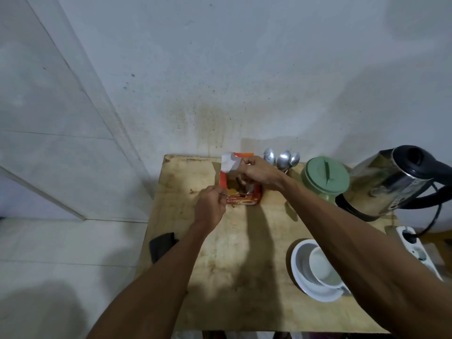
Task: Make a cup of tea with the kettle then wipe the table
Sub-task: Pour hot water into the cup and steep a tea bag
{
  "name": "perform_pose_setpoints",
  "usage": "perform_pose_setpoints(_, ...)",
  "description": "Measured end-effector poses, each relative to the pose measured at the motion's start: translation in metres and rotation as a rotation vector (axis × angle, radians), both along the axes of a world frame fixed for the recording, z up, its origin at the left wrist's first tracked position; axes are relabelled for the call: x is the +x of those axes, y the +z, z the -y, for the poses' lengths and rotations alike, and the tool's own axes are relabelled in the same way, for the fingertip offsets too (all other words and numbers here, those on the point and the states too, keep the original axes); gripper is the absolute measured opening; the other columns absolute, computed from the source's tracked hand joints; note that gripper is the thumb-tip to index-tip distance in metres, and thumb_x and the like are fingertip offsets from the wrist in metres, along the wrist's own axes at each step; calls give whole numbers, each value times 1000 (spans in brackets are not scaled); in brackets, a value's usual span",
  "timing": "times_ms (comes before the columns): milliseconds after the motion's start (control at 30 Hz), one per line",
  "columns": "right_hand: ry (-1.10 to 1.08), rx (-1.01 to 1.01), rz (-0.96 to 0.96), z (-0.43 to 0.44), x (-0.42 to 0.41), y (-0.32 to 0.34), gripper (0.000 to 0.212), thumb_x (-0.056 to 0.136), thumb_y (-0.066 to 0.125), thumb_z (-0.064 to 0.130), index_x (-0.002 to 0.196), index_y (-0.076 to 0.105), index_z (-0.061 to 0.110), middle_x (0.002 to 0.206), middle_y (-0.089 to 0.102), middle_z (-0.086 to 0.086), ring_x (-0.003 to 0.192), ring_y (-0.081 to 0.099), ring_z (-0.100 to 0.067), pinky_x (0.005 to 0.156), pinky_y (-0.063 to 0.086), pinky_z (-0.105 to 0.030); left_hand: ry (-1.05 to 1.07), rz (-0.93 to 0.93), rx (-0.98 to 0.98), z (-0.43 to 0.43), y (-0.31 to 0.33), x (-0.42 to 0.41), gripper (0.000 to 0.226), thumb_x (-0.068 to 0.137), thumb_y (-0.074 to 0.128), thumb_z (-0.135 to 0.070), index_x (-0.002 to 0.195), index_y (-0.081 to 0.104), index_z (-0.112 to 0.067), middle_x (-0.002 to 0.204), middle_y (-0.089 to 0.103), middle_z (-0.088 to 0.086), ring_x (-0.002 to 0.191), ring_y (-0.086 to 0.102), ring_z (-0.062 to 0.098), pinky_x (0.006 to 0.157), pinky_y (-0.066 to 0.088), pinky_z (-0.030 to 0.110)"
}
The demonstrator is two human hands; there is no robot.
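Note:
An open orange-red tea box [244, 200] stands at the back of the wooden table [244, 265]. My left hand [210, 207] pinches the box's near-left edge. My right hand [259, 173] reaches over the box, fingers down inside its opening beside the raised white flap [230, 163]; what the fingers hold is hidden. A steel kettle [389, 184] with a black handle sits on its base at the right. A white cup [322, 267] rests on a white saucer [300, 277] near the right front, partly behind my right forearm.
A green lidded jar [325, 178] stands between box and kettle. Three spoons [283, 159] stick up behind my right hand. A dark cloth [162, 244] hangs at the table's left edge. A white power strip [415, 248] holds the kettle's plug at far right. A wall rises behind the table.

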State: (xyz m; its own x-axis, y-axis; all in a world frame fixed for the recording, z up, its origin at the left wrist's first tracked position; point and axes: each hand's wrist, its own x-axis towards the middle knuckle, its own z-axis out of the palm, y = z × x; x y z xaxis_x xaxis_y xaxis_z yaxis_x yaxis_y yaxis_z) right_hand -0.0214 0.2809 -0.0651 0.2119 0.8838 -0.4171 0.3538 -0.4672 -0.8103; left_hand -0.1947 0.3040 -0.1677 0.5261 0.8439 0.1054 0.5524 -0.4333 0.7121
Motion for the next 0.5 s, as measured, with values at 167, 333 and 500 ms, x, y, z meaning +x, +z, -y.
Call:
perform_pose_setpoints(167, -63, 22, -120, 18, 0, 34, 25, 85, 50, 0, 62, 49, 11, 57, 47, -10, 42, 40, -14, 40, 34, -20, -7, -64, -90, -5, 10, -1, 22, 90, 58, -9, 111, 66, -9, 98, 71, 12, 88, 66, 29, 74, 52, 37)
perform_pose_setpoints(333, -110, 41, -78, 31, 6, 55, 26, 85, 54, 9, 61, 51, 15, 44, 37, 2, 34, 27, -13, 36, 26, -21, 59, -205, -137, -13, 27, 7, 31, 91, 61, -21, 117, 51, -8, 113, 65, 14, 100, 63, 33, 70, 45, 37)
perform_pose_setpoints(500, -109, 13, -132, 49, 12, 65, 37, 85, 55, 6, 56, 38, 19, 43, 30, 4, 36, 21, -13, 39, 22, -19, 38, -227, 79, -14, 43, 24, 82, 83, 69, -20, 149, 20, -11, 153, 24, 19, 125, 47, 40, 97, 47, 48)
